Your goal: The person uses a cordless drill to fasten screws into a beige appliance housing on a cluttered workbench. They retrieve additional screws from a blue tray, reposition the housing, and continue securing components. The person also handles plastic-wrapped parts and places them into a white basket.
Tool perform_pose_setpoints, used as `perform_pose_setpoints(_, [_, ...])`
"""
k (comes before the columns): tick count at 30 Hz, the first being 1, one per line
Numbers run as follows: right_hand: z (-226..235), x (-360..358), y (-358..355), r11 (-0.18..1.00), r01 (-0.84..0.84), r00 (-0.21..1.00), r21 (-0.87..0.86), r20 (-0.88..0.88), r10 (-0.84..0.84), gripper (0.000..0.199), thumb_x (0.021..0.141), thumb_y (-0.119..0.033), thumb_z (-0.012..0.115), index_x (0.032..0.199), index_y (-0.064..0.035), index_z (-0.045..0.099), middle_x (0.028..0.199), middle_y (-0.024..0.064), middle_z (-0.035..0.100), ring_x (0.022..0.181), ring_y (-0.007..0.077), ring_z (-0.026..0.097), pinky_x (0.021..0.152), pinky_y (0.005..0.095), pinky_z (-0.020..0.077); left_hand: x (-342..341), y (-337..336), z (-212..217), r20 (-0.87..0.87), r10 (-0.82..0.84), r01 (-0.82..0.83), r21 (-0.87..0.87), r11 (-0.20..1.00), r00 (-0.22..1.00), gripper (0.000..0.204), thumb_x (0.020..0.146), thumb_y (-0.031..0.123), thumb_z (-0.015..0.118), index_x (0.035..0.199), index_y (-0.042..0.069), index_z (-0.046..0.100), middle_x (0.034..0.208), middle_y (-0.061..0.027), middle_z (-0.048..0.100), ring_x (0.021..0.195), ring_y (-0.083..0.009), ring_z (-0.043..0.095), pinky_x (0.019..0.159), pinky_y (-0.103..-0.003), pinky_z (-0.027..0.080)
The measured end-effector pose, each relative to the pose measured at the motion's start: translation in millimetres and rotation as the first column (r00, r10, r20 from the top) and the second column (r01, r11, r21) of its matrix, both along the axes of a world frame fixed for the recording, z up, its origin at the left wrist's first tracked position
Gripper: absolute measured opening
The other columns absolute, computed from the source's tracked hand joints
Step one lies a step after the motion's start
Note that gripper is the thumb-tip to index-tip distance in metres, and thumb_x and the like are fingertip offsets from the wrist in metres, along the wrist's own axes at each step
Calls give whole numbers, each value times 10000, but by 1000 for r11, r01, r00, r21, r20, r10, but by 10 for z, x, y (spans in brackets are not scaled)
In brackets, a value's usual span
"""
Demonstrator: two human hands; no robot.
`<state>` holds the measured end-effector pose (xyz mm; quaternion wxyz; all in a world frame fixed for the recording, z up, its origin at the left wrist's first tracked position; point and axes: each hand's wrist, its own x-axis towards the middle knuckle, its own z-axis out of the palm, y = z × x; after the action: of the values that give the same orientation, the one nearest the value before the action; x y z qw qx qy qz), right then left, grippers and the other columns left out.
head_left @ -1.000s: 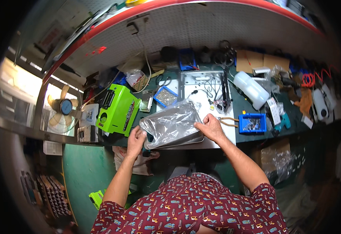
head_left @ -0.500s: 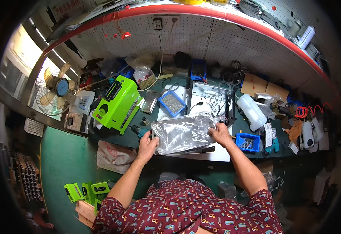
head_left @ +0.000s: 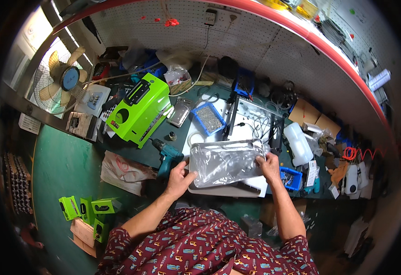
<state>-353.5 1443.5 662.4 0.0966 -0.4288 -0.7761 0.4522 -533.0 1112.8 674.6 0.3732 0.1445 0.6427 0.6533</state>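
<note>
A flat grey panel with rounded corners, covered in clear, wrinkled plastic film, is held at the bench's front edge. My left hand grips its left edge, the thumb lying near the film's lower left corner. At the right end, my right hand pinches the edge and film between thumb and fingers. Beneath the panel, a pale plate edge sticks out toward me. A teal cordless drill lies just beyond my left hand. Behind the panel stands an open frame with black cables inside.
A bright green metal housing stands at left, near a desk fan. A blue tray of small parts sits behind the panel; another blue bin is at right beside a white plastic tank. Green pieces lie on the floor.
The view has shifted, so the bench appears turned. The panel has slid or tilted slightly off the plate below, which shows more along the front. Both hands stay at its ends.
</note>
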Motion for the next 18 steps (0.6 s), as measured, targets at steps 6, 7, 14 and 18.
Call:
perform_pose_setpoints(6, [263,69,-124,960,51,990,-274,-115,-86,64,829,-15,645,866,10,690,727,39,675,634,100,569,581,263,432,49,-150,-104,-82,247,-248,-3,969,966,268,959,113,651,1183,-32,629,975,-41,694,828,-73,612,728,-248,500])
perform_pose_setpoints(7, [394,88,-107,962,49,994,-268,-83,-74,86,824,-24,637,877,13,693,736,47,680,646,108,586,592,261,443,-11,-222,-117,-79,236,-237,-8,971,969,241,967,115,637,1163,-24,637,944,-25,682,812,-69,601,729,-245,492])
perform_pose_setpoints(14, [608,555,149,966,169,964,-194,-170,-202,123,815,-54,627,897,-4,704,719,4,661,588,72,527,529,245,390,-156,-402,-130,-29,267,-269,-71,961,963,168,988,161,596,1068,26,655,805,-2,652,716,-79,594,693,-250,492])
perform_pose_setpoints(18, [989,913,232,969,242,951,-54,-183,-248,152,812,-82,638,919,5,701,694,-23,637,573,47,491,516,241,359,-279,-411,-77,84,280,-279,-25,960,956,147,989,140,585,1086,42,637,784,-10,637,686,-93,582,674,-259,490])
